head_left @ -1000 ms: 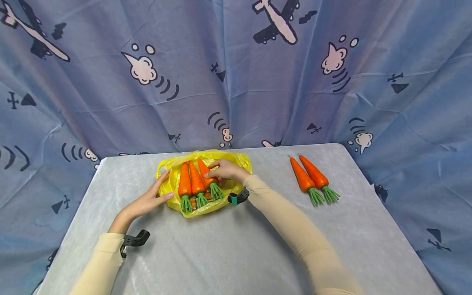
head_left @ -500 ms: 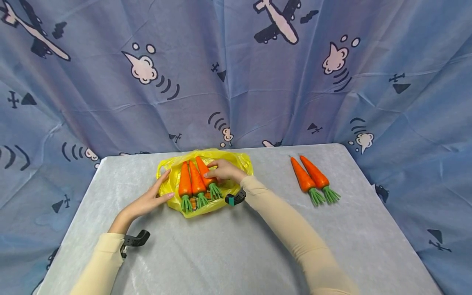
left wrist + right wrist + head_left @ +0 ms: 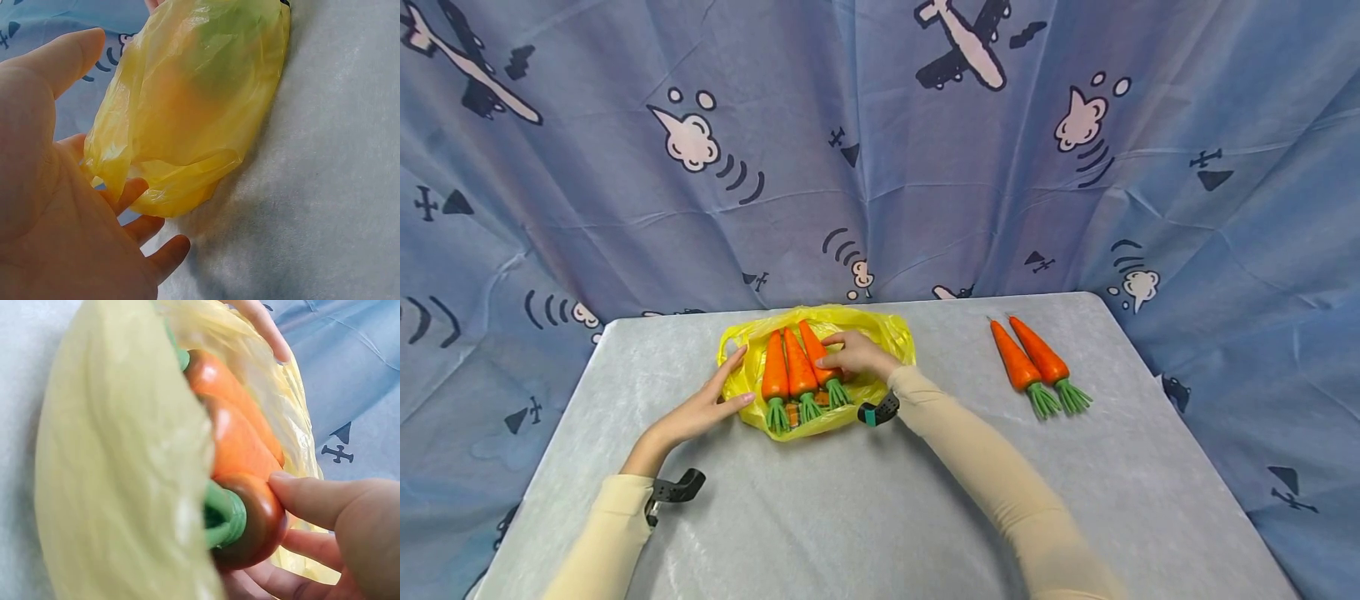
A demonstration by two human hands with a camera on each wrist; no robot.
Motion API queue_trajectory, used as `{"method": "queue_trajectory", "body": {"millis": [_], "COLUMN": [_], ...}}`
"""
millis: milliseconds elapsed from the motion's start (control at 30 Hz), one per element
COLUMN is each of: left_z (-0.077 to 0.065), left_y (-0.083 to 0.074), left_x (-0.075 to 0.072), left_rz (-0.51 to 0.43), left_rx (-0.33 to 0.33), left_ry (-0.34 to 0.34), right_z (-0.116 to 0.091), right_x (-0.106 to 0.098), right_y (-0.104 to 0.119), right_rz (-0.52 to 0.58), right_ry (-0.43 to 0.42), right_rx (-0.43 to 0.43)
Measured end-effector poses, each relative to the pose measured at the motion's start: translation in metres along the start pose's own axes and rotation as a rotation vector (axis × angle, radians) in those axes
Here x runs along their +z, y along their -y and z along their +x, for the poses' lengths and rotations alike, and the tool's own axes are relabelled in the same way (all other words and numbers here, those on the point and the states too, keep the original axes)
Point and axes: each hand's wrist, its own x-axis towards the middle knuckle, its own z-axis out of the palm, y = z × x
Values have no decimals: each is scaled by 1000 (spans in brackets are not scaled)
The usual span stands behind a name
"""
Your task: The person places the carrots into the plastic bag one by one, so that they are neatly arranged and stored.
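A yellow plastic bag (image 3: 891,333) lies with its mouth spread, three orange carrots with green stems side by side in it. My right hand (image 3: 859,355) reaches in from the right and grips the rightmost carrot (image 3: 815,346). In the right wrist view the thumb (image 3: 306,497) presses this carrot (image 3: 259,509) from above, fingers curled beneath. My left hand (image 3: 696,408) touches the bag's left rim with fingers spread. In the left wrist view, the fingers (image 3: 169,256) of that hand lie along the bag's wall (image 3: 187,119), fairly straight.
Two more carrots, a left one (image 3: 1017,358) and a right one (image 3: 1041,350), lie together at the right on the pale table (image 3: 790,517). Small orange-brown patterned pieces (image 3: 793,414) show under the bagged carrots. A blue printed curtain (image 3: 880,167) hangs behind the table.
My right hand has shifted slightly left with the rightmost carrot, which now lies closer to the other two. The left hand stays at the bag's rim.
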Motion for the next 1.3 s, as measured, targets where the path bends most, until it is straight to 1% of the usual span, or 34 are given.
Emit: {"method": "queue_trajectory", "body": {"millis": [267,700,833,1067,1300], "left_z": [2,1,1,1,2], "left_y": [4,5,5,3,3], "left_x": [1,3,3,2,1], "left_rz": [-3,-8,-9,-7,-5], "left_rx": [-5,-11,-10,-12,-15], "left_ry": [-2,4,4,3,5], "right_z": [-3,-5,-7,-10,-9], "right_x": [5,10,10,6,7], "right_y": [-2,-7,-8,-9,-9], "right_rz": [44,35,41,102,87], "right_ry": [-21,-55,-42,15,9], "right_rx": [0,-17,-8,-3,-8]}}
